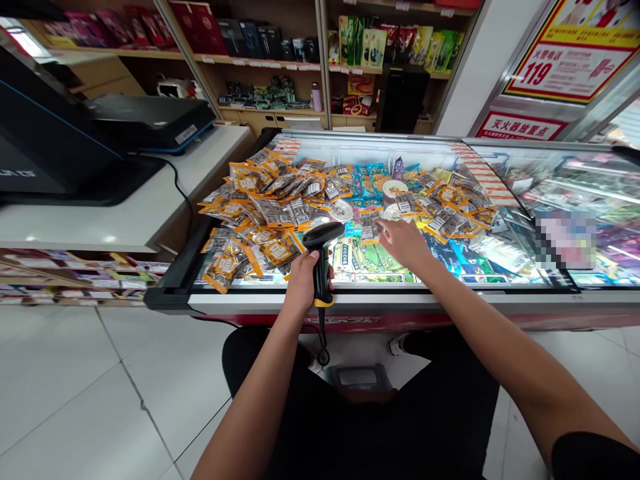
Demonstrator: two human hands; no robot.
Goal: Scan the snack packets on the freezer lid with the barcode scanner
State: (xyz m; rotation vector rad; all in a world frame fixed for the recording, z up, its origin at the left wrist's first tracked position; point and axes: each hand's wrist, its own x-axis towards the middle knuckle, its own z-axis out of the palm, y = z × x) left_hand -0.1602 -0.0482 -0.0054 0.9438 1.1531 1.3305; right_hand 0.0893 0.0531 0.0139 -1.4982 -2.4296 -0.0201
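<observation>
My left hand point(302, 280) is wrapped round the handle of a black barcode scanner point(323, 235) with a yellow base, its head above the front of the glass-topped freezer. In my right hand point(404, 243), the fingertips pinch the right edge of a small snack packet point(369, 225) with orange ends and a printed label. That packet is just beyond the scanner, between two groups of similar packets. A large heap of orange-edged snack packets point(270, 213) lies on the glass to the left. A smaller heap point(450, 203) lies to the right of my right hand.
The chest freezer point(300, 301) shows coloured packages and pale round tubs point(395, 189) through its glass. At left, a white counter point(150, 213) carries a black monitor stand and a scale point(150, 120). Stocked shelves stand behind. A cable trails from the scanner near my knees.
</observation>
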